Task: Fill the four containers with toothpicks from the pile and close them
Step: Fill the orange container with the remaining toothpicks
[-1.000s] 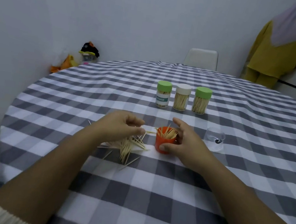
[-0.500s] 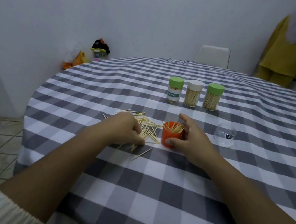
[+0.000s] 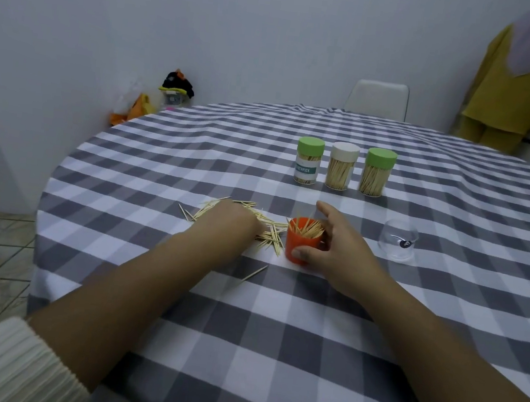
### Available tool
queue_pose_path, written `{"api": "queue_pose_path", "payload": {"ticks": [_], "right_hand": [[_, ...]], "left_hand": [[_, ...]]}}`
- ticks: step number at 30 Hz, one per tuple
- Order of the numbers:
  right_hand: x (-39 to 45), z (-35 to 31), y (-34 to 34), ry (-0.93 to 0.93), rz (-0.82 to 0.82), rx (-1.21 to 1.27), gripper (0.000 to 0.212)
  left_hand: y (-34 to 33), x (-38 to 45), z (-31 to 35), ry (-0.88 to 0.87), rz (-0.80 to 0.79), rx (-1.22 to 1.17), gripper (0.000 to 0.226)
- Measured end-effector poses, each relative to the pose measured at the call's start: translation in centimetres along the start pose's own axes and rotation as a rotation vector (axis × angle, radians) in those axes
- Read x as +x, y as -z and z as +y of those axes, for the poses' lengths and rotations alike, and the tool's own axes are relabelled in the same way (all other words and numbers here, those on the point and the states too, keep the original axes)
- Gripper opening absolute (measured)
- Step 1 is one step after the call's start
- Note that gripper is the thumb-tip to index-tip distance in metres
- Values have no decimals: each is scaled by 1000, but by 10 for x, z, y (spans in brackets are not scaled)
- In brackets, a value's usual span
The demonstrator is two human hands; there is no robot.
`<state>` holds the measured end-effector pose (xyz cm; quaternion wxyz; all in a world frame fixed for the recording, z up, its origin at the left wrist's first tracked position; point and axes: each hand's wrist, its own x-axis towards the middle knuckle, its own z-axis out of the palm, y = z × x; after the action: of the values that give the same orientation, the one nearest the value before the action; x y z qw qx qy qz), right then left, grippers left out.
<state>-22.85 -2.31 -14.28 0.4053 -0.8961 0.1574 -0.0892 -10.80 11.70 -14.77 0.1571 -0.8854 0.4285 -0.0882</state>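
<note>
An open orange container [image 3: 302,247] with toothpicks standing in it sits on the checked tablecloth [image 3: 270,353]. My right hand [image 3: 335,244] wraps around its right side. Just left of it lies the toothpick pile [image 3: 267,226], and my left hand [image 3: 228,224] rests on the pile, fingers curled down onto the toothpicks. Behind stand three closed, filled containers in a row: a green-lidded labelled one [image 3: 308,165], a white-lidded one [image 3: 342,166] and another green-lidded one [image 3: 378,172]. A clear dome lid [image 3: 398,240] lies to the right.
One stray toothpick [image 3: 254,273] lies near my left forearm. A white chair [image 3: 376,99] stands behind the round table. A person in yellow clothing [image 3: 528,87] stands at the far right. Bags [image 3: 155,98] lie on the floor by the wall.
My left hand has dropped from above the pile down onto the toothpicks. The camera view has shifted, so everything sits further right. My right hand has stayed on the orange container.
</note>
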Motion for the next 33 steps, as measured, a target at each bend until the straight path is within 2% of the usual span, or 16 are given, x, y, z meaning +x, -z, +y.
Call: {"api": "queue_pose_path", "payload": {"ticks": [4,11,13,16,17,20,23,27,33], "right_hand": [[1,1,2,-23,33,-24,86],[3,6,9,-70,60,-47,83],[4,6,9,-73,59,-41,83],[4,6,9,-75,59,-42,83],[3,5,9,-75,58,-44,83],[3,5,9,-66,52,-50,82],[2,3,9,-58,47,-61,81],[2,2,8,-57,40,-57,81],[2,2,8,-45,46,-59,80]], "left_hand": [[-1,3,10,19,85,15,33],[13,17,18,206,66,-341,44],[19,22,19,319,157,-603,40],[23,22,24,411,529,-1246,31],[25,24,25,417,586,-1441,28],[30,29,34,417,599,-1928,17],[29,31,41,368,542,-2238,19],[25,30,44,287,489,-2316,18],[16,31,51,218,463,-2142,16]]}}
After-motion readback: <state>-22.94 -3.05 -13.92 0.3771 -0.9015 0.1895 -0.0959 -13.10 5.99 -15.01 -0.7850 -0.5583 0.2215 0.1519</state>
